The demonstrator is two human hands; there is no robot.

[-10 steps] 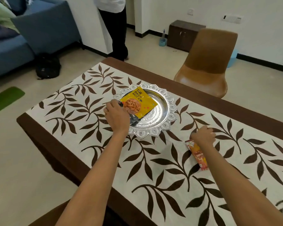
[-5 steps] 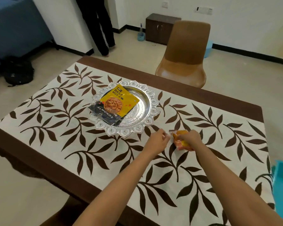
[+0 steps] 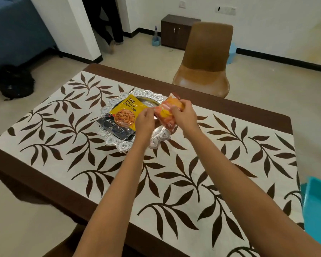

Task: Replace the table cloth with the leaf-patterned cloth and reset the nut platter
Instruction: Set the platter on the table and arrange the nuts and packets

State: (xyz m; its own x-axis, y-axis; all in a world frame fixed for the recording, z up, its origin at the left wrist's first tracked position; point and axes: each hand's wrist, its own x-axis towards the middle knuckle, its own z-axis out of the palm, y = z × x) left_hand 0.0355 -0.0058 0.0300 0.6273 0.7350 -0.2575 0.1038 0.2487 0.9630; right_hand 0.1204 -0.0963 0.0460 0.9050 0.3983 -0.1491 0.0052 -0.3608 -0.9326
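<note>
Both hands are holding the orange packet just above the right half of the silver platter. The left hand is pinching its near edge and the right hand is curling round its upper part. The almond packet is lying in the platter's left half, its dark end reaching over the near-left rim.

If the orange packet is let go too near the shallow rim, it is likely sliding off onto the leaf-patterned cloth. A left wrist dipping low is risking a nudge to the almond packet, which could push it further over the rim. Pressing on the rim could be tipping the platter or rucking the cloth.

Counting: two packets, one platter, one cloth, two hands, one brown chair
</note>
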